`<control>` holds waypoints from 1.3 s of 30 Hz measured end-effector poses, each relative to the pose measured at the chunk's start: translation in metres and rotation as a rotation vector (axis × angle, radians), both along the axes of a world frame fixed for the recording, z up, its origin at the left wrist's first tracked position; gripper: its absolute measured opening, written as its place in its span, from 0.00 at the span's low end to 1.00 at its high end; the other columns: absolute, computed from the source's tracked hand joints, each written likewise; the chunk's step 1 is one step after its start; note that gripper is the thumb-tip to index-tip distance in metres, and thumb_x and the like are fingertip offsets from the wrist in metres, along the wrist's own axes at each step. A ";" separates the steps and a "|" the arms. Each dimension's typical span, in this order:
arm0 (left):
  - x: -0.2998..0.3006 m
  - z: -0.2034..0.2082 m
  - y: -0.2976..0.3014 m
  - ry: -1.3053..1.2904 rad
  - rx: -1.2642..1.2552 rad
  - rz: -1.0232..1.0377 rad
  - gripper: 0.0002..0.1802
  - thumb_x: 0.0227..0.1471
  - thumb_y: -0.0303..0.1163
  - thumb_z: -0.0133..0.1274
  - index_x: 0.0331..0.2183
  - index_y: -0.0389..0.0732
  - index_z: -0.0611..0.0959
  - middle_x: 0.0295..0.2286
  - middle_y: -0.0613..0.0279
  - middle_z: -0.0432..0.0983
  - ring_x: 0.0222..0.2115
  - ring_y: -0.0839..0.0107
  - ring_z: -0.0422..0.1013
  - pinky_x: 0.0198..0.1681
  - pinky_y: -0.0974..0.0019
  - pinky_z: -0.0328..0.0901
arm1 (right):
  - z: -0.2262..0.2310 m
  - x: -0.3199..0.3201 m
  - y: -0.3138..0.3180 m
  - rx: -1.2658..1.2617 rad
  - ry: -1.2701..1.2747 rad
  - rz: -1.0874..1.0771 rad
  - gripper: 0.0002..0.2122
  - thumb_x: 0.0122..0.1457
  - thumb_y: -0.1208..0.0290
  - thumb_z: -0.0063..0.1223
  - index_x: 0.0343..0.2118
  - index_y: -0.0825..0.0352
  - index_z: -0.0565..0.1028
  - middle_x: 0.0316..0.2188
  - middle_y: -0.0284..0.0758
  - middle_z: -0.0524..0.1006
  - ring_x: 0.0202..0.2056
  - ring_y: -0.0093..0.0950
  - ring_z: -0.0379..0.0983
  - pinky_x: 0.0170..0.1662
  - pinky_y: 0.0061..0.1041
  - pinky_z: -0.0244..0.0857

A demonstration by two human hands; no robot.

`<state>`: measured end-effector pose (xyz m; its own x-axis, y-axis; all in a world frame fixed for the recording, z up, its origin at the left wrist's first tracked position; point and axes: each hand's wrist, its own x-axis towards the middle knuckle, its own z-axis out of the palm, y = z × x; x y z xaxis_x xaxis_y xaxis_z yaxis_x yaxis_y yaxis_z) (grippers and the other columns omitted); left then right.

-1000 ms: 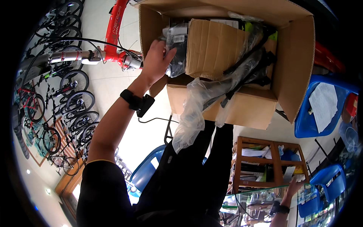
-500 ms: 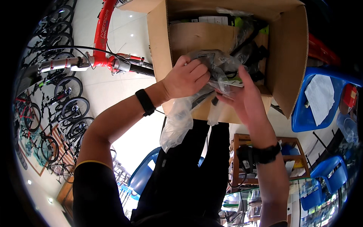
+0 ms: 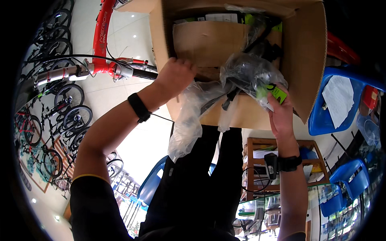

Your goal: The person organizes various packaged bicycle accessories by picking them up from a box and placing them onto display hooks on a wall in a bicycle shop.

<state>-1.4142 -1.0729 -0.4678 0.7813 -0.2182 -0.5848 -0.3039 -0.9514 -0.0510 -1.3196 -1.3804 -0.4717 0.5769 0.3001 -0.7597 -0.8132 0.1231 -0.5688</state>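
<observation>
My right hand point(image 3: 280, 114) pinches a bright green card point(image 3: 277, 93) with black marks at the right front of the cardboard box point(image 3: 245, 114). A crumpled clear plastic bag point(image 3: 251, 72) with dark parts inside lies against that hand. One loose length of clear plastic point(image 3: 187, 128) hangs over the box's front edge, beside a dark rod-like part point(image 3: 230, 97). My left hand point(image 3: 175, 76) is at the box's left front corner with its fingers curled. Its fingertips and thumb are hidden, so I cannot make out what, if anything, it holds.
Inside the box stand a brown cardboard piece point(image 3: 209, 42) and a white label or box point(image 3: 221, 17). A red bicycle frame point(image 3: 102, 36) is on the left. To the right is a blue chair point(image 3: 321, 122) with paper point(image 3: 338, 104) on it. Below is a wooden rack point(image 3: 255, 176).
My right hand has moved right and down, turning the bag so the green card shows. My left hand has left the bag's middle and moved left to the box corner.
</observation>
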 end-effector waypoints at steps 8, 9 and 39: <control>-0.008 0.001 0.047 0.477 0.356 0.337 0.27 0.46 0.44 0.58 0.42 0.36 0.71 0.36 0.45 0.74 0.35 0.53 0.75 0.33 0.63 0.72 | -0.010 0.003 -0.004 -0.160 -0.314 0.155 0.16 0.57 0.79 0.52 0.49 0.69 0.67 0.42 0.34 0.72 0.42 0.21 0.68 0.47 0.18 0.63; 0.000 -0.004 0.051 0.480 0.361 0.339 0.27 0.46 0.44 0.58 0.42 0.36 0.71 0.36 0.45 0.74 0.35 0.53 0.75 0.33 0.63 0.72 | -0.010 0.002 -0.004 -0.193 -0.354 0.159 0.17 0.57 0.79 0.52 0.49 0.69 0.66 0.42 0.34 0.72 0.42 0.21 0.68 0.47 0.18 0.63; 0.023 -0.023 -0.035 0.653 -1.195 0.961 0.62 0.47 0.69 0.44 0.60 0.32 0.35 0.58 0.34 0.47 0.58 0.49 0.53 0.60 0.56 0.53 | 0.015 0.020 -0.044 -0.202 -0.322 -0.018 0.20 0.57 0.82 0.50 0.53 0.67 0.63 0.50 0.38 0.68 0.50 0.30 0.67 0.53 0.30 0.63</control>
<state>-1.3913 -1.1078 -0.4908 0.5944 -0.3704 -0.7138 0.6999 -0.1988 0.6860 -1.2994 -1.4241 -0.4568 0.7995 0.1506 -0.5814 -0.5875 -0.0052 -0.8092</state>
